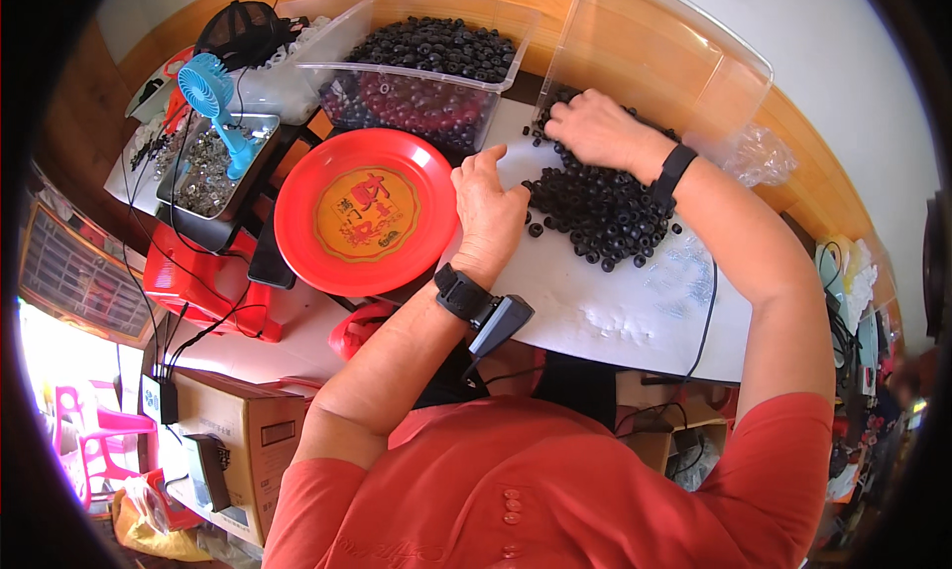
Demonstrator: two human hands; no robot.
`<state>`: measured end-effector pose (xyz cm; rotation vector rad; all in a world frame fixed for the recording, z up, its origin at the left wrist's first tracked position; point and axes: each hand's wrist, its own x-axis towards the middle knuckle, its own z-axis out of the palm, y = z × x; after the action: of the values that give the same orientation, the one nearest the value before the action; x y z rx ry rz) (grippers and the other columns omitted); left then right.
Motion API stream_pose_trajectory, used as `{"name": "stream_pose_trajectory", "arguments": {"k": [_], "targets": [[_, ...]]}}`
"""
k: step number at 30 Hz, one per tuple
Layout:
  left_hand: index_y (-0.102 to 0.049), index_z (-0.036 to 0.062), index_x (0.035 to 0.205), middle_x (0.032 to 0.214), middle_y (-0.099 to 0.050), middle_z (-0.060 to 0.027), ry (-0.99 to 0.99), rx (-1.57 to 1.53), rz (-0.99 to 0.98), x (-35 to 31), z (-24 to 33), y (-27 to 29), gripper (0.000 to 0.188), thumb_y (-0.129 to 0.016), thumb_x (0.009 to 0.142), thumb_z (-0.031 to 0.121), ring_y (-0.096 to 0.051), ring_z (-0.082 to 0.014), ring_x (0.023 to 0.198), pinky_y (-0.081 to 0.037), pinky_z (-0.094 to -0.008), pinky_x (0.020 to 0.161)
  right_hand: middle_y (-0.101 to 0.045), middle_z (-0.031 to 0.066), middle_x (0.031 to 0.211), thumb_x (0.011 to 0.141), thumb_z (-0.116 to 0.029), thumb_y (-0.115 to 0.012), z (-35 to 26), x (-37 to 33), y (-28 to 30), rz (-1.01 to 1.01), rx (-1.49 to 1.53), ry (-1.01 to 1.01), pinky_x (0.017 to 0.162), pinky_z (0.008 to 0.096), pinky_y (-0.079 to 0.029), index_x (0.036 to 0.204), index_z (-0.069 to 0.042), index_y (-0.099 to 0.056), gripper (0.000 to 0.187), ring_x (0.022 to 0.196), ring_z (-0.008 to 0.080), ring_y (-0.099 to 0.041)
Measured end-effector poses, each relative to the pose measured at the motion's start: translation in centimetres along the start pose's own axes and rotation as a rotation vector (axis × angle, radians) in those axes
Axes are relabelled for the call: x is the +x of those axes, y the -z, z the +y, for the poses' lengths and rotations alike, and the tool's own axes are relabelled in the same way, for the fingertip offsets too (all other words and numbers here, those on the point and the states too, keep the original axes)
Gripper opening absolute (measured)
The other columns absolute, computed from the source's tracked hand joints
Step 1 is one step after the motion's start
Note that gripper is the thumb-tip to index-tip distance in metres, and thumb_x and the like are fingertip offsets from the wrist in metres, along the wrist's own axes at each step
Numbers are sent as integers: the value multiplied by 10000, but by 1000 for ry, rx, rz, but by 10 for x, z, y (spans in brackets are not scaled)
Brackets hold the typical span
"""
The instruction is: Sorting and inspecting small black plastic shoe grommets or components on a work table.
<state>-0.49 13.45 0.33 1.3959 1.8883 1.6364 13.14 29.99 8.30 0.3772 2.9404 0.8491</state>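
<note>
A loose pile of round black beads lies on the white tabletop, some with holes showing. My right hand reaches over the pile's far side, fingers bent down together among the beads; whatever is under them is hidden. My left hand is between the pile and a round red plate with a gold printed middle. Its thumb and forefinger stand apart, with nothing visible between them; the other fingers curl beside the plate's right rim.
Behind the plate stands a clear bin filled with black and dark red beads. Another clear bin is tilted behind the pile. A blue fan sits in a metal tray of small clear pieces. A black cable crosses the tabletop.
</note>
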Motion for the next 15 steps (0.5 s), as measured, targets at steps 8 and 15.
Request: {"name": "stream_pose_trajectory", "arguments": {"k": [8, 15], "targets": [[-604, -43, 1227, 1201, -599, -211, 19, -130, 11, 2, -5, 2, 472, -624, 770, 74, -492, -380, 1145, -391, -436, 1030, -634, 87, 1070, 823, -200, -715, 17, -30, 22, 69, 175, -283, 846, 444, -512, 1129, -145, -639, 320, 998, 316, -636], [-609, -61, 1234, 1215, -624, -241, 116, -372, 42, 6, -11, -2, 477, -642, 831, 193, -533, -367, 1168, -419, -422, 1014, -616, 30, 1069, 696, -335, -803, -70, -24, 41, 182, 417, 131, 836, 389, -431, 1092, -147, -675, 457, 1011, 241, -587]]}}
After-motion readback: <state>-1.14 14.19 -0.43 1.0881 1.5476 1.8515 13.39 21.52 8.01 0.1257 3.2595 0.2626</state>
